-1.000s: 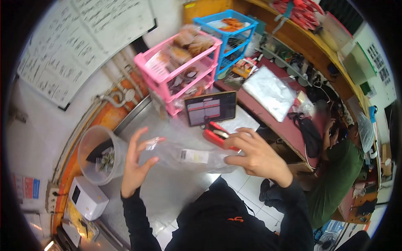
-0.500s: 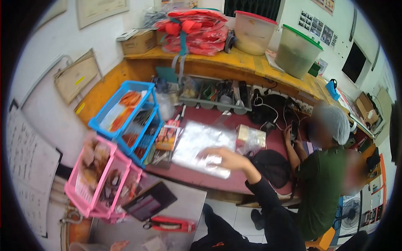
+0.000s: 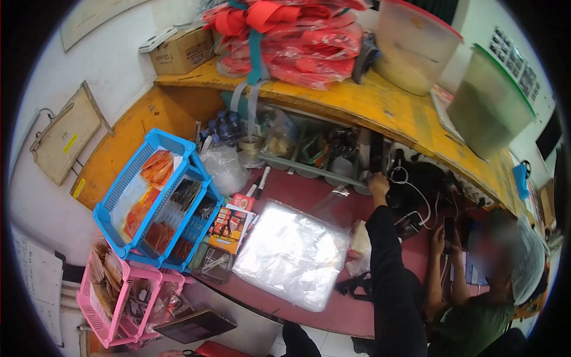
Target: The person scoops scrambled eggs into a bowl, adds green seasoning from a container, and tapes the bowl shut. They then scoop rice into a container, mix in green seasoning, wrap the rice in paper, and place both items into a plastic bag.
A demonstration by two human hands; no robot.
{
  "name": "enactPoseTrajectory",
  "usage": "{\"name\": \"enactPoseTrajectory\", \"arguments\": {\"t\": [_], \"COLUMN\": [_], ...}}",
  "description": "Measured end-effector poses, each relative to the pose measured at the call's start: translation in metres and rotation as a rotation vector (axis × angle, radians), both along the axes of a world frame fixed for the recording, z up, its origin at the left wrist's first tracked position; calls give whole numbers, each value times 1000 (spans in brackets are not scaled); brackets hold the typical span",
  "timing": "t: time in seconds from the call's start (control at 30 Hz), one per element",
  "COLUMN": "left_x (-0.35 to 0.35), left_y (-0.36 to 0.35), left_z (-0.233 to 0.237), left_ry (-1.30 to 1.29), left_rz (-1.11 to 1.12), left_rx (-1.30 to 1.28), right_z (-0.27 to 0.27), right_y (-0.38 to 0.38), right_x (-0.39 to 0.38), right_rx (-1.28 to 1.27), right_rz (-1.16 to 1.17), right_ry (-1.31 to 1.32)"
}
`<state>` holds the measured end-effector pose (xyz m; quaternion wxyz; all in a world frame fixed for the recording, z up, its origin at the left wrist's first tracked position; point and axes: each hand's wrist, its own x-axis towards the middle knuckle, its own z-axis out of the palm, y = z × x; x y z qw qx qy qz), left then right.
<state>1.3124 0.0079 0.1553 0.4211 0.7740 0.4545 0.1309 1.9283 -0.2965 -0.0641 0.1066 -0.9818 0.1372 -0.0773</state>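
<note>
My right hand (image 3: 379,185), in a black sleeve (image 3: 389,273), reaches to the right end of a grey divided tray (image 3: 324,172). Its fingers are curled beside a dark upright item (image 3: 376,152) in the end compartment; what they grip, if anything, is hidden. Below, on the dark red tabletop (image 3: 262,288), lies a flat stack of shiny clear plastic bags (image 3: 294,256). A crumpled pale packet (image 3: 360,247) sits near my forearm. My left hand is not in view.
A blue tiered rack (image 3: 128,229) and pink rack (image 3: 122,303) stand left. A co-worker (image 3: 476,309) holds a phone (image 3: 448,232) at right. Cables (image 3: 419,199) lie behind. Above, a yellow shelf (image 3: 333,98) carries red bundles (image 3: 297,44) and lidded tubs (image 3: 410,50).
My right hand has left the plastic bag stack and moved up and away to the grey tray's right end. The view has shifted closer to the table and shelf.
</note>
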Motion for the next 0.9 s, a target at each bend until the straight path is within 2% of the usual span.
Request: {"name": "enactPoseTrajectory", "arguments": {"t": [0.07,0.13,0.2,0.27,0.33,0.4,0.43,0.5,0.57,0.6,0.67,0.7,0.73,0.8,0.87,0.9], "left_x": [5,0,-5,-11,-19,-26,-30,-33,-51,-66,-73,-86,-101,-125,-157,-176], "left_y": [10,42,47,50,50,46,43,37,29,25,12,9,8,3,-1,-8], "left_z": [-9,-20,-24,-28,-31,-27,-24,-14,-8,-14,-8,-10,-10,-11,-9,-10], "left_ry": [-59,-76,-93,-119,-172,-146,-118,-59,101,206,-75,-48,-21,110,268,299], "left_rz": [3,-832,-836,-838,-796,-762,-732,-702,-629,-567,-100,-56,-9,12,56,118], "left_rx": [-54,867,826,791,752,787,823,829,841,842,113,117,115,345,394,383], "right_z": [4,3,3,4,6,12,17,26,16,-3,22,28,37,57,79,90], "right_y": [3,-2,-10,-16,-22,-23,-23,-18,-39,-57,-57,-55,-55,-47,-28,-16], "right_x": [8,12,17,24,24,22,22,24,41,69,53,55,54,44,20,2], "right_rx": [-2,-13,60,31,2,242,240,136,-60,-9,-194,-206,-167,17,403,594], "right_rz": [-7,-32,-64,-21,20,-3,5,-80,78,124,228,239,202,18,-258,-295], "right_ry": [23,46,15,7,1,-240,-242,-419,-486,-578,-776,-813,-848,-918,-972,-965]}}
